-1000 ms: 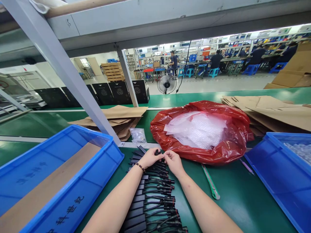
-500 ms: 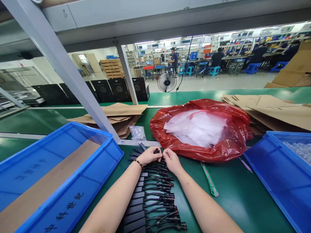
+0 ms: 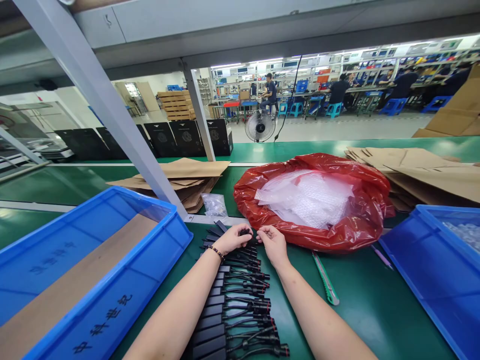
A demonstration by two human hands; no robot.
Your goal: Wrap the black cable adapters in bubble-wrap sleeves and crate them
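A row of black box-shaped modules with short cables [image 3: 212,322] runs along the green table, their round connectors pointing right. At the row's far end, my left hand [image 3: 233,240] curls around a black cable connector [image 3: 245,232]. A beaded bracelet circles that wrist. Just to its right, my right hand [image 3: 273,244] is pinched, thumb against forefinger. Whatever lies between those fingertips is too small to make out. A narrow gap separates the two hands. Close behind them sits a red plastic bag [image 3: 337,240] holding white bubble-wrap pouches [image 3: 307,197].
Blue bins stand at the left [image 3: 150,270] and right [image 3: 416,265]. A green utility knife [image 3: 326,280] and a purple pen [image 3: 382,257] lie on the table. Behind are a small clear bag [image 3: 214,205], cardboard sheets [image 3: 187,172] and a slanted metal post [image 3: 101,95].
My right hand has drawn away to the right from the left, opening a small gap between them. My left hand still holds the cable connector. The view has shifted slightly.
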